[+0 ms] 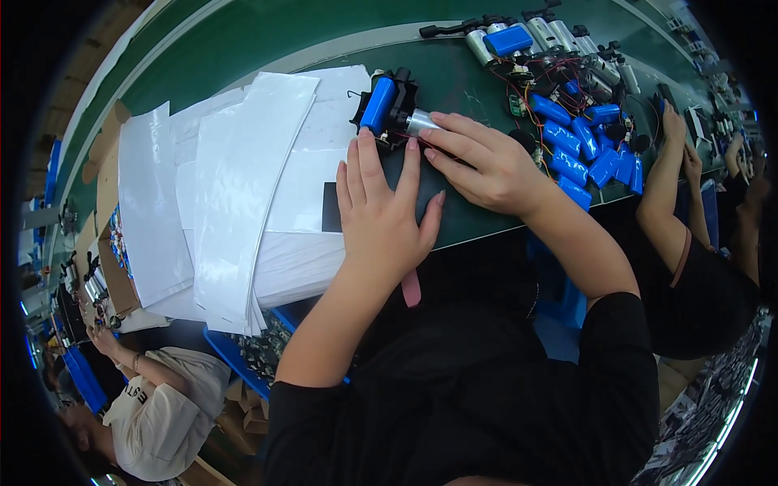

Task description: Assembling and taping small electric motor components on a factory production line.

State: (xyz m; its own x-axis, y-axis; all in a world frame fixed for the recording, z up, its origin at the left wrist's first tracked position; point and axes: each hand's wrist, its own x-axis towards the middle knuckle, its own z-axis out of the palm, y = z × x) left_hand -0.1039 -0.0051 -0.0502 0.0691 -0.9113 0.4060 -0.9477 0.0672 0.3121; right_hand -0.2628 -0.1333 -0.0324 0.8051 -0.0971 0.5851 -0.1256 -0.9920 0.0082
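A blue-wrapped battery pack [377,105] lies in an open black housing [403,104] on the green tabletop, beside the paper stack. My left hand [381,215] is flat with its fingers spread, and its fingertips touch the near end of the pack and housing. From the right side of the housing sticks out a short silver cylinder [420,121]. The fingers of my right hand [494,166] close around this cylinder; its right part is hidden under them. Thin wires show between the cylinder and my left fingertips.
White sheets [243,178] cover the table's left side, with a small dark rectangle [331,207] at their edge. Several blue battery packs [567,150] and silver cylindrical devices [551,36] with wires lie at right. Co-workers sit at both sides; one person's arm [660,190] reaches in at right.
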